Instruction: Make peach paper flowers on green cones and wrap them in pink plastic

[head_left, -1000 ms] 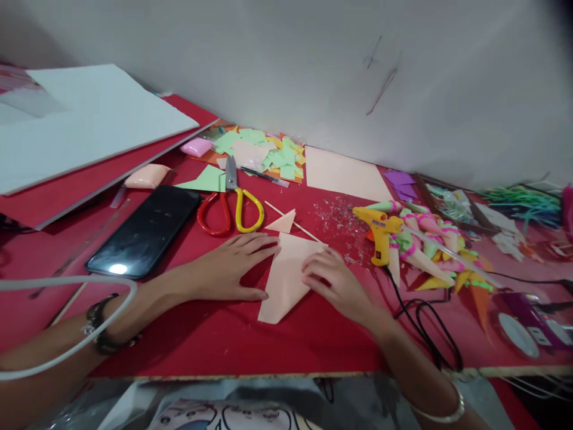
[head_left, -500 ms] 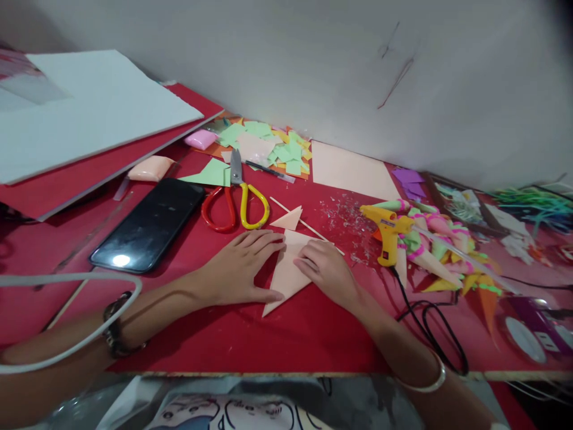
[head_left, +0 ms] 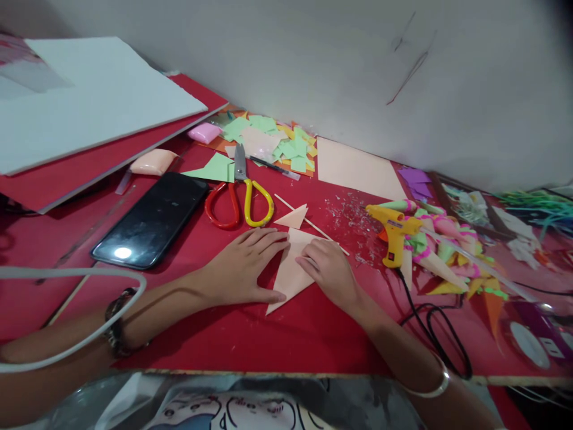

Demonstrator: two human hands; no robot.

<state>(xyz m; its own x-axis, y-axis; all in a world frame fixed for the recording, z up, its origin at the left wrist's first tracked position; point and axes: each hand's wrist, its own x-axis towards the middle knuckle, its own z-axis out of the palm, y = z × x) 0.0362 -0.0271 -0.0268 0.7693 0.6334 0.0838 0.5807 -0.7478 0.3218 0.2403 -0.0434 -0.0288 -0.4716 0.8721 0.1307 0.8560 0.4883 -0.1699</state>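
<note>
Peach paper triangle (head_left: 286, 272) below red-and-yellow scissors (head_left: 239, 200): flat open left hand (head_left: 244, 269) pinned it steady, loosely open right hand (head_left: 329, 272) pressed its edge.

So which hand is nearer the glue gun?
Right. The right hand presses the peach paper, beside the glue gun but not touching it; the left hand lies at the paper's other edge, farther away.

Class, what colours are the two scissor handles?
The scissors have one red handle and one yellow; head view.
</note>
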